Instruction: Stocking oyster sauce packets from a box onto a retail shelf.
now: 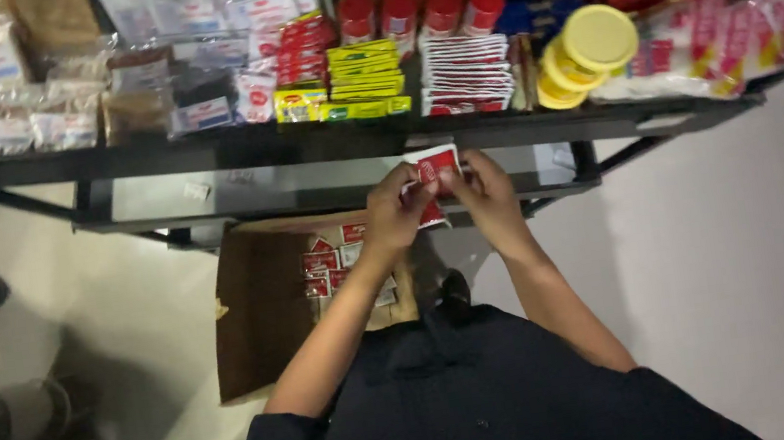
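Holding a small stack of flat red-and-white paper sachets (pixel 434 176) just below the dark metal shelf (pixel 301 141), left hand (pixel 398 211) and right hand (pixel 482 196) both clamped on it from opposite sides, fingers pinching the edges as if squaring the bundle. Standing over an open brown cardboard box (pixel 262 308) below the left hand, more red sachets (pixel 327 264) lying inside. Resting beyond the hands, rows of matching red-and-white sachets (pixel 466 74) lined edge-on, seemingly for compact display.

small red-and-white sachets (pixel 434 176), bunched, held below shelf edge
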